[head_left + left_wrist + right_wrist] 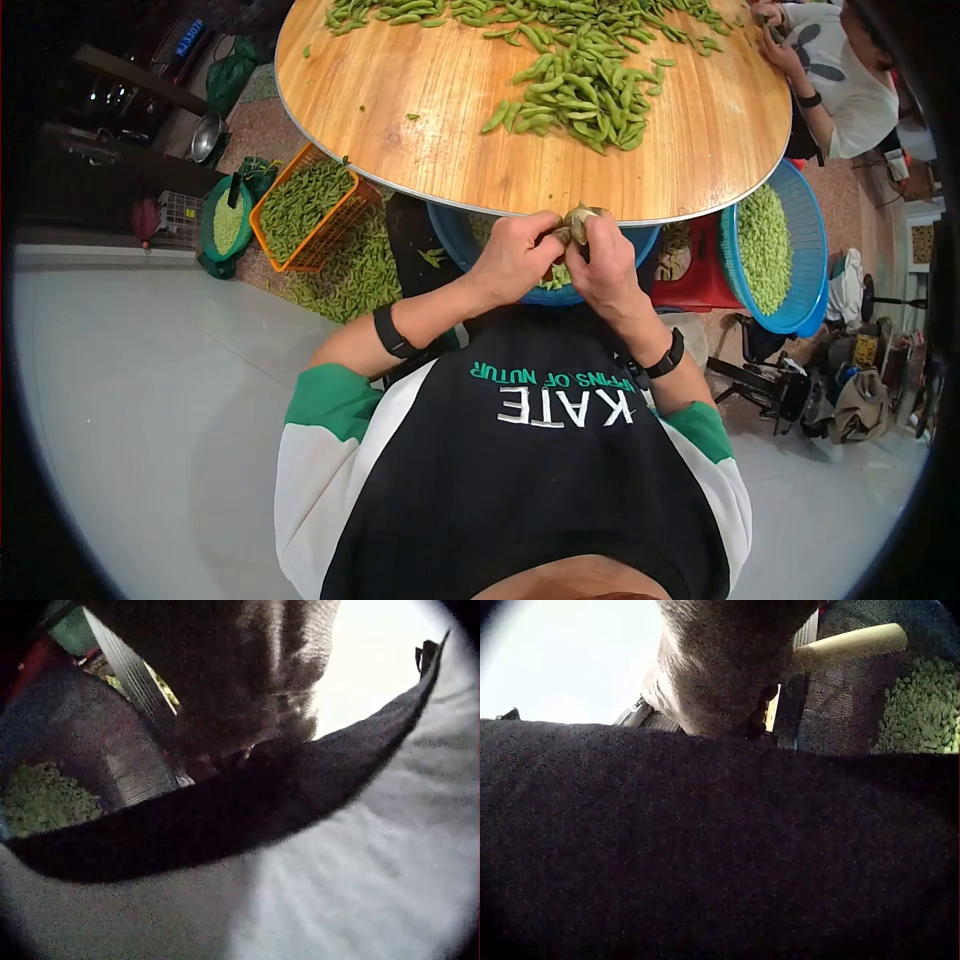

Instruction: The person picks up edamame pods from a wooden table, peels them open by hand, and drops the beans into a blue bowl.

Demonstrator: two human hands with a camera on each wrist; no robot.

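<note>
At the near edge of the round wooden table (pixel 400 130), both hands meet over a blue basin (pixel 450 235) with pale green beans in it. My left hand (pixel 515 258) and right hand (pixel 607 262) pinch a small brown-and-beige item (pixel 578 222) between the thumbs and fingers; its exact kind I cannot tell. On the table beyond them lies a heap of green soybean pods (pixel 590 100). Dark cloth and the undersides of the hands block most of both wrist views; shelled beans (pixel 922 705) show at the side of the right one.
Left, an orange crate (pixel 310 262) of pods stands beside loose pods (pixel 350 270) on the floor and a green-lined basin (pixel 225 222). Right, a blue basket (pixel 805 250) of shelled beans sits by a red stool (pixel 700 265). Another person (pixel 845 80) works at the table's far right.
</note>
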